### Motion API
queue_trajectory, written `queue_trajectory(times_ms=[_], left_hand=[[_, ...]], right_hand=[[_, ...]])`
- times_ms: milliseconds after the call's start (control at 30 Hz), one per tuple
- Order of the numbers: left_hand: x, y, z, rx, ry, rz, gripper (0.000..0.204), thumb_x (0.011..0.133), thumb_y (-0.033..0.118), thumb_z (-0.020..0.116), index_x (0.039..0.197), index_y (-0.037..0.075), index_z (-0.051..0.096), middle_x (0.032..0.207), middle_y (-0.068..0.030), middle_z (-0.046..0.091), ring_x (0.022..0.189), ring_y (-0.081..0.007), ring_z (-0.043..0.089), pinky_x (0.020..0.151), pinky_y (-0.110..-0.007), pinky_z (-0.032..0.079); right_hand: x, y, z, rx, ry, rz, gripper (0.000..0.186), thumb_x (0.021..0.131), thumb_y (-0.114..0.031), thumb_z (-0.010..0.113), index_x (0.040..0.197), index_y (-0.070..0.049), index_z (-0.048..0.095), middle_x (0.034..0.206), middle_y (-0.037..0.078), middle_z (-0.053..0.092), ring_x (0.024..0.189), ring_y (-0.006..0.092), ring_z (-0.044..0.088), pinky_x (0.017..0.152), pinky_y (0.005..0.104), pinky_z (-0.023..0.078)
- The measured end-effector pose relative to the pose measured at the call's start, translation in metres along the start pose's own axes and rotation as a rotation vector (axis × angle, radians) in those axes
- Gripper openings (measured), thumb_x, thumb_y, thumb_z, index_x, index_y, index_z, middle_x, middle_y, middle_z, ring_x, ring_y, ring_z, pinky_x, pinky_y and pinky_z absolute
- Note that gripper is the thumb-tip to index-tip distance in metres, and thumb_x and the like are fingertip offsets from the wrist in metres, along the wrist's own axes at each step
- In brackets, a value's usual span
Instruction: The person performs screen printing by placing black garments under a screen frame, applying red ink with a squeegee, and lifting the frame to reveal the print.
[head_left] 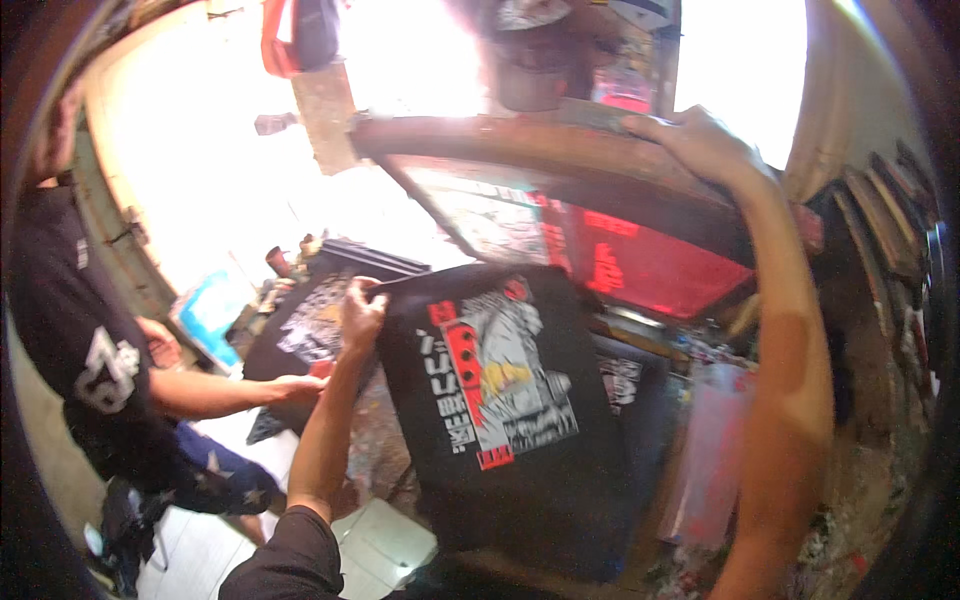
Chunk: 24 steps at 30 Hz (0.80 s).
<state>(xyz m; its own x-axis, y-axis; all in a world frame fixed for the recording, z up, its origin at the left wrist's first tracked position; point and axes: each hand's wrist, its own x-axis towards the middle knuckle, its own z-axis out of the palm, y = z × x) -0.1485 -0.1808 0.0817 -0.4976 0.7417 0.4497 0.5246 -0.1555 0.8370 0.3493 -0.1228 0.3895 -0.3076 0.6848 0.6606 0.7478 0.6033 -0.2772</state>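
Note:
A black cloth panel (525, 505) with a red, white, grey and yellow print lies in front of me. My left hand (362, 318) pinches its upper left corner, which is lifted a little. Higher up, my right hand (700, 145) is closed over the wooden bar of a printing screen (480, 143). That screen stands tilted up beyond the cloth, and its mesh shows red and pale areas. Part of another dark printed piece (640, 385) shows beside the panel's right edge. Its remaining part is hidden.
At the left a person in a black shirt (85, 300) reaches a hand (300, 388) toward dark printed cloths (300, 330) stacked there. Wooden frames (880, 215) lean at the far right. A pot (530, 80) stands behind the screen, between bright openings.

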Motion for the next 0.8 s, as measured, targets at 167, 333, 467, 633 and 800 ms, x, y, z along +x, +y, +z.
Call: queue_trajectory(times_ms=[167, 333, 467, 633, 800], left_hand=[[-0.025, 0.082, -0.189, 0.595, 0.432, 0.362, 0.043, 0.093, 0.012, 0.069, 0.132, -0.005, 0.061, 0.132, -0.0257, 0.064, 0.121, -0.0398, 0.064, 0.104, -0.044, 0.049], [-0.221, 0.256, -0.144, -0.014, -0.459, 0.477, 0.04, 0.1, 0.017, 0.064, 0.133, -0.005, 0.062, 0.13, -0.0198, 0.068, 0.122, -0.0242, 0.063, 0.104, -0.039, 0.048], [-0.306, 0.229, -0.1, -0.05, -0.89, 0.411, 0.042, 0.098, 0.018, 0.065, 0.134, -0.003, 0.062, 0.132, -0.0197, 0.066, 0.124, -0.0258, 0.061, 0.106, -0.041, 0.047], [-0.31, 0.164, -0.055, -0.041, -0.865, 0.228, 0.044, 0.097, 0.02, 0.068, 0.135, -0.002, 0.061, 0.135, -0.0196, 0.065, 0.128, -0.0279, 0.059, 0.108, -0.043, 0.046], [-0.299, 0.148, -0.043, -0.142, -0.79, 0.139, 0.047, 0.095, 0.021, 0.07, 0.136, 0.0, 0.061, 0.138, -0.0195, 0.063, 0.131, -0.0299, 0.057, 0.11, -0.045, 0.045]], right_hand=[[0.013, 0.0, 0.016, 0.008, 0.032, 0.013, 0.084, 0.083, -0.077, 0.066, 0.069, 0.006, 0.073, 0.055, 0.01, 0.06, 0.055, 0.0183, 0.055, 0.057, 0.0414, 0.046], [0.024, 0.035, -0.009, -0.143, -0.016, 0.033, 0.082, 0.087, -0.073, 0.064, 0.072, 0.006, 0.074, 0.055, 0.012, 0.06, 0.054, 0.0159, 0.052, 0.058, 0.0413, 0.046], [0.041, 0.04, 0.005, -0.209, -0.156, 0.012, 0.08, 0.09, -0.071, 0.062, 0.074, 0.007, 0.074, 0.057, 0.013, 0.061, 0.057, 0.0164, 0.054, 0.063, 0.0414, 0.047], [0.015, 0.012, 0.011, -0.201, -0.227, 0.151, 0.079, 0.091, -0.071, 0.061, 0.082, 0.007, 0.075, 0.07, 0.018, 0.066, 0.067, 0.0218, 0.058, 0.07, 0.0425, 0.048], [-0.031, -0.018, -0.037, -0.242, -0.209, 0.306, 0.074, 0.093, -0.07, 0.06, 0.086, 0.002, 0.077, 0.067, 0.013, 0.067, 0.063, 0.0216, 0.062, 0.067, 0.0406, 0.051]])
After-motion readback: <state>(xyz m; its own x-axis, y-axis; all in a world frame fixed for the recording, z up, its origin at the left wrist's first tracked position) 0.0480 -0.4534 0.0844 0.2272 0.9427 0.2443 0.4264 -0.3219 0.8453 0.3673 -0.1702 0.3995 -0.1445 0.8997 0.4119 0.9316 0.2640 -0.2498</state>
